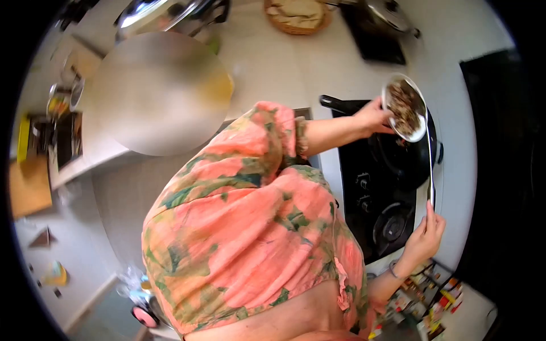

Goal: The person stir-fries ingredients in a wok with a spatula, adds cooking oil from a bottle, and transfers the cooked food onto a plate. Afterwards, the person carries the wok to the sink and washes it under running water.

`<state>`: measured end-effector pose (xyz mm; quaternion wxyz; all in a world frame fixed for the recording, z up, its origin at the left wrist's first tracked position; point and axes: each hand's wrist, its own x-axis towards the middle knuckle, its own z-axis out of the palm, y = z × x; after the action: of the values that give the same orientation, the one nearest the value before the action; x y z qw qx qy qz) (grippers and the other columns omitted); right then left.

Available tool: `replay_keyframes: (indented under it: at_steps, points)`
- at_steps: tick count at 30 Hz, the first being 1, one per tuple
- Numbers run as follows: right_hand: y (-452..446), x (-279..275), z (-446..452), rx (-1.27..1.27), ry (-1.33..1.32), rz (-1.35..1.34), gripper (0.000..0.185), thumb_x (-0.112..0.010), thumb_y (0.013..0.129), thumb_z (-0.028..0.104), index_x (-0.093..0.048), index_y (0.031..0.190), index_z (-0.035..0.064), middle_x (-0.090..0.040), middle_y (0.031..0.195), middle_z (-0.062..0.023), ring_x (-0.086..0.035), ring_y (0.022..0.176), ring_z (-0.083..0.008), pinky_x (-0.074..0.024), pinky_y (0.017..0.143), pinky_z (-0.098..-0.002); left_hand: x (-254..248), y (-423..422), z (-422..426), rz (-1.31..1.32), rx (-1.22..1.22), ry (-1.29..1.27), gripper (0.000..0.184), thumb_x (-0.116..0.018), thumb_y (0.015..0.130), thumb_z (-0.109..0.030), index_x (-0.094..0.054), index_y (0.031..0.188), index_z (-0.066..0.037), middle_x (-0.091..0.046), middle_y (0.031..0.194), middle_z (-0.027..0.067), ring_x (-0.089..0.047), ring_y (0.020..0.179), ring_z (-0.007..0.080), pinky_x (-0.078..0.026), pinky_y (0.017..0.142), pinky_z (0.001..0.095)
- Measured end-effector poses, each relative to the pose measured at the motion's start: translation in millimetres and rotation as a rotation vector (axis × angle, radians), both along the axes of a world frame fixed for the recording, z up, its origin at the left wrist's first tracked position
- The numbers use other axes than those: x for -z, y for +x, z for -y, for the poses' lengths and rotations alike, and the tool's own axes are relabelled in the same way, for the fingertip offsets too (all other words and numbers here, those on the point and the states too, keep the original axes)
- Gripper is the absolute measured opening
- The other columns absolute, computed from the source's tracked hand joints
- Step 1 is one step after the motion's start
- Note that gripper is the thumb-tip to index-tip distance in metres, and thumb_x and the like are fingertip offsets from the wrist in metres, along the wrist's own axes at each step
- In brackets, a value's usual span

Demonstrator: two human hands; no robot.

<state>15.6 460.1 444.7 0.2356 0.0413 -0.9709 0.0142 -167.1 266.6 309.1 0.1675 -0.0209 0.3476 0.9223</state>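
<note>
A white bowl (418, 134) of brown chopped food (402, 108) is tilted over a black wok (412, 165) on the stove. My left hand (374, 118) grips the bowl's rim, its fingers partly hidden by the bowl. Closed around the handle of a long metal utensil (430, 165) is my right hand (427, 232), below the wok in the picture. The utensil's far end reaches the bowl's edge; its tip is hard to make out. Some food shows in the wok just under the bowl.
Beside the wok is a bare burner (392, 225) on the black stove. A black pan handle (335, 103) points toward the counter (273, 74). At the top stand a basket (298, 28) and a lidded pot (389, 14). Bottles and packets (421, 298) crowd a rack at lower right.
</note>
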Motion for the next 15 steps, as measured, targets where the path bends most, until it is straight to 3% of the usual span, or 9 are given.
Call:
replay_keyframes:
  at_steps: [4, 6, 7, 8, 15]
  points:
    - [7, -23, -19, -0.022, -0.120, -0.040, 0.037, -0.055, 0.083, 0.002, -0.064, 0.115, 0.0183, -0.056, 0.091, -0.0087, -0.057, 0.080, -0.0266, -0.0464, 0.069, -0.0322, 6, 3, 24, 0.001, -0.030, -0.007, 0.034, -0.046, 0.093, -0.011, -0.036, 0.125, -0.009, -0.050, 0.123, 0.0178, -0.057, 0.108, 0.0317, -0.050, 0.088, 0.0507]
    - [9, -45, -38, 0.130, -0.156, -0.018, 0.036, -0.055, 0.083, 0.003, -0.063, 0.115, 0.0169, -0.059, 0.093, -0.0104, -0.058, 0.082, -0.0289, -0.0460, 0.072, -0.0331, -6, -11, 19, -0.005, -0.005, -0.019, 0.030, -0.047, 0.093, -0.010, -0.037, 0.121, -0.008, -0.050, 0.123, 0.0182, -0.057, 0.107, 0.0303, -0.049, 0.090, 0.0490]
    - [-5, -55, -48, 0.145, -0.153, 0.048, 0.034, -0.056, 0.082, 0.005, -0.064, 0.113, 0.0161, -0.061, 0.095, -0.0110, -0.059, 0.085, -0.0296, -0.0463, 0.074, -0.0344, -16, -12, 30, 0.042, -0.034, -0.033, 0.029, -0.046, 0.093, -0.008, -0.037, 0.120, -0.008, -0.051, 0.122, 0.0180, -0.057, 0.108, 0.0304, -0.049, 0.091, 0.0484]
    - [-13, -62, -67, 0.158, -0.155, 0.111, 0.032, -0.056, 0.081, 0.006, -0.065, 0.111, 0.0153, -0.063, 0.098, -0.0116, -0.060, 0.087, -0.0303, -0.0465, 0.076, -0.0357, -9, -20, 51, -0.045, -0.008, -0.079, 0.039, -0.043, 0.094, -0.007, -0.028, 0.130, -0.013, -0.048, 0.127, 0.0158, -0.057, 0.107, 0.0325, -0.050, 0.088, 0.0500]
    - [-78, -54, -123, 0.429, 0.139, 0.554, 0.027, -0.061, 0.075, 0.011, -0.070, 0.100, 0.0156, -0.067, 0.102, -0.0093, -0.062, 0.096, -0.0269, -0.0492, 0.080, -0.0358, -6, -32, 99, -0.037, -0.056, -0.101, 0.038, -0.041, 0.092, -0.001, -0.037, 0.129, -0.006, -0.050, 0.125, 0.0161, -0.056, 0.109, 0.0308, -0.050, 0.090, 0.0482]
